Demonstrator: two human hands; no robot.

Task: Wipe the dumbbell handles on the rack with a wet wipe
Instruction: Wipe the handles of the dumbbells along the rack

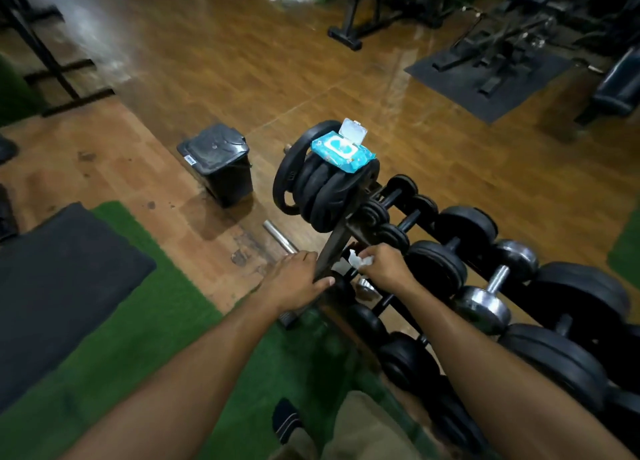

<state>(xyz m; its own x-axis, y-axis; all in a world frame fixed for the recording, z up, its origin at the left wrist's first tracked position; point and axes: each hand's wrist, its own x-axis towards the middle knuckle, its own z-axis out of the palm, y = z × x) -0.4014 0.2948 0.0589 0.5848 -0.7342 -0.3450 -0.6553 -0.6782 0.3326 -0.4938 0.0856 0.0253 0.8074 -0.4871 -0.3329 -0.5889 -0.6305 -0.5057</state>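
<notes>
The dark, short dumbbell handle [349,275] at the near end of the black metal rack [332,248] runs away from you just under your right hand [382,267], which pinches the crumpled white wet wipe [358,260], while your left hand [298,281] grips the rack's slanted upright.

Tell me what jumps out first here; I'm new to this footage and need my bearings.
The bright blue wet-wipe pack, lid flipped open, lies atop the stacked black weight plates at the end of the dark metal dumbbell rack. Just below, the right hand clutches a crumpled white wipe while the left hand grips the rack's slanted upright.
</notes>
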